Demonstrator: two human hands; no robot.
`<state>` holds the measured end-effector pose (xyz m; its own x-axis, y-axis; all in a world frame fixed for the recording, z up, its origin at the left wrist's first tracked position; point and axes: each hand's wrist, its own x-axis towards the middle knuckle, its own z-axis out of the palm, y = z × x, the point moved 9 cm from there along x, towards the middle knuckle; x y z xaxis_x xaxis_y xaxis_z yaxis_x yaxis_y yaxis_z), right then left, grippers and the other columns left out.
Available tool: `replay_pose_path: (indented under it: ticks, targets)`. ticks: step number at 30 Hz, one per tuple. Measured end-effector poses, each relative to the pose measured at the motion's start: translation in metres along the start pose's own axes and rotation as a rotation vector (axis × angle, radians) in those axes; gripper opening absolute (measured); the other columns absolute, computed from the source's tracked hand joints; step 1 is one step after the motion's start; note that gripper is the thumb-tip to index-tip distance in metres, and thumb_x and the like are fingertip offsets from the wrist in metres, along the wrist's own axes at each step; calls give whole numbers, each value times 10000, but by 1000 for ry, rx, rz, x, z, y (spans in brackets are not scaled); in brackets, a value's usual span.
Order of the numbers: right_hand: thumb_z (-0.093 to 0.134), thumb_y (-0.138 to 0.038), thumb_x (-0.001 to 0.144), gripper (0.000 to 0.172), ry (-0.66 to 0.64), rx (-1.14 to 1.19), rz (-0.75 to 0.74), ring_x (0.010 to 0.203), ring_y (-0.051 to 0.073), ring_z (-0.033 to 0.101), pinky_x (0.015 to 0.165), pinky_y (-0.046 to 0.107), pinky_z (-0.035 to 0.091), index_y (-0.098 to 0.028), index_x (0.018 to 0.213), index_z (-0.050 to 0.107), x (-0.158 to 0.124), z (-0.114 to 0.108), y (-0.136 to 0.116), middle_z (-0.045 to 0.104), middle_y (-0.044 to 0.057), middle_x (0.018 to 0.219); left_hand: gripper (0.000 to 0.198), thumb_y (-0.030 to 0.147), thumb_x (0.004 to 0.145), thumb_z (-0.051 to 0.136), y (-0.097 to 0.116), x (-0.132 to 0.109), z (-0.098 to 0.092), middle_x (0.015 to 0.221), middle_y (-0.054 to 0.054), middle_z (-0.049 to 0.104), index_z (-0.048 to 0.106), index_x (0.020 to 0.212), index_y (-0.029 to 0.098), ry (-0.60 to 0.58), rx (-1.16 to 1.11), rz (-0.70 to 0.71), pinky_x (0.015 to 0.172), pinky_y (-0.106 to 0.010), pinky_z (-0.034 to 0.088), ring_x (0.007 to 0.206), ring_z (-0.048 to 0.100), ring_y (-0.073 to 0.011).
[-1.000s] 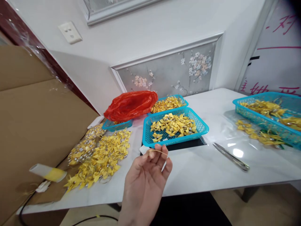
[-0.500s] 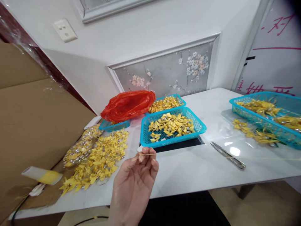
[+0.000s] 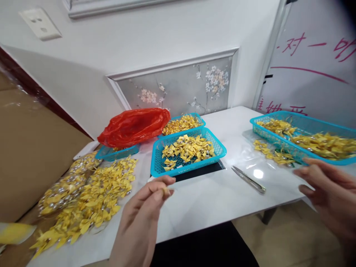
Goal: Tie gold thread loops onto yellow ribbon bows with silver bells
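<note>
My left hand (image 3: pixel 143 217) is raised over the near edge of the white table (image 3: pixel 211 196), its thumb and fingers pinched on a thin yellow thread end (image 3: pixel 166 190). My right hand (image 3: pixel 329 189) comes in at the right edge, fingers apart and slightly curled, with nothing visible in it. Just beyond the left hand stands a blue basket (image 3: pixel 219 151) holding small yellow folded flowers (image 3: pixel 187 147). A loose heap of the same yellow flowers (image 3: pixel 91 198) lies on the table to the left.
Small metal scissors (image 3: pixel 248 180) lie between the hands. A second basket of yellow pieces (image 3: pixel 182 123) and a red plastic bag (image 3: pixel 133 126) sit behind. A large blue basket (image 3: pixel 278 141) stands at the right. Brown cardboard (image 3: pixel 30 148) rises on the left.
The view has swung right and down. My left hand closed from loose fingers into a pinch on the thread. My right hand has entered at the right edge.
</note>
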<state>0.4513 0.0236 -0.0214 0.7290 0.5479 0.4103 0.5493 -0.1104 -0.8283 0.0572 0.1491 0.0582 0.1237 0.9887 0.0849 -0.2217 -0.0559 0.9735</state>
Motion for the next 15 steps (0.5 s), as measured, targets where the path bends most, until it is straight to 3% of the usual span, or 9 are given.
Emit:
replay_pose_path:
  ticks: [2, 5, 7, 8, 9, 11, 12, 13, 15]
  targets:
    - [565, -523, 867, 424, -30, -81, 35, 786, 327, 707, 618, 435, 539, -187, 1085, 704, 1, 12, 0, 737, 153, 908, 235, 42, 826, 658, 22, -4, 8, 1068, -40, 731, 760, 687, 201, 4, 236, 164, 931, -137, 441, 1120, 589, -188]
    - [591, -502, 741, 399, -64, -162, -16, 981, 437, 642, 775, 575, 488, -185, 920, 756, -4, 25, -25, 713, 177, 1067, 351, -67, 756, 672, 44, -10, 32, 1170, -2, 722, 744, 627, 251, -31, 319, 234, 1092, -194, 300, 1270, 511, -210]
    - [527, -522, 794, 438, -67, -118, -94, 1126, 401, 586, 807, 521, 508, -201, 1006, 737, -17, 31, -59, 614, 156, 1295, 410, -132, 685, 684, 53, -14, 57, 1171, -16, 741, 726, 606, 268, -119, 256, 244, 1155, -256, 227, 1349, 454, -223]
    - [507, -539, 842, 425, -119, -58, -133, 1054, 315, 638, 717, 402, 552, -244, 1065, 715, -27, 37, -80, 623, 103, 1295, 435, -158, 659, 678, 55, -16, 70, 1171, -26, 750, 715, 600, 271, -174, 208, 228, 1170, -274, 206, 1370, 440, -221]
    - [499, -534, 885, 408, -232, 24, -177, 945, 241, 674, 676, 321, 561, -273, 1139, 683, -38, 48, -102, 646, 74, 1260, 455, -182, 642, 661, 54, -17, 81, 1167, -40, 759, 700, 593, 269, -222, 148, 190, 1177, -283, 198, 1377, 443, -217]
    - [526, -446, 942, 364, -640, 358, -181, 720, 151, 668, 624, 240, 554, -263, 1249, 598, -69, 78, -144, 692, 69, 1121, 494, -229, 621, 600, 49, -18, 95, 1127, -81, 779, 668, 573, 258, -268, 7, 105, 1175, -282, 219, 1379, 457, -211]
    - [511, -426, 963, 290, -825, 457, -167, 599, 125, 626, 545, 205, 519, -244, 1162, 619, -83, 88, -160, 713, 28, 890, 509, -247, 619, 569, 48, -17, 96, 1105, -99, 785, 657, 566, 252, -264, -44, 87, 1171, -285, 236, 1387, 452, -211]
    - [472, -412, 990, 256, -924, 486, -177, 533, 113, 581, 510, 187, 483, -222, 1012, 642, -90, 91, -171, 669, -5, 706, 516, -255, 624, 550, 50, -15, 93, 1093, -108, 786, 656, 566, 246, -248, -61, 108, 1168, -293, 250, 1401, 434, -211]
    - [425, -376, 1012, 347, -850, 373, -256, 550, 115, 553, 529, 188, 446, -204, 768, 600, -79, 79, -170, 587, -18, 598, 493, -235, 659, 575, 61, -10, 77, 1139, -89, 766, 691, 599, 240, -203, 49, 257, 1177, -323, 246, 1427, 388, -214]
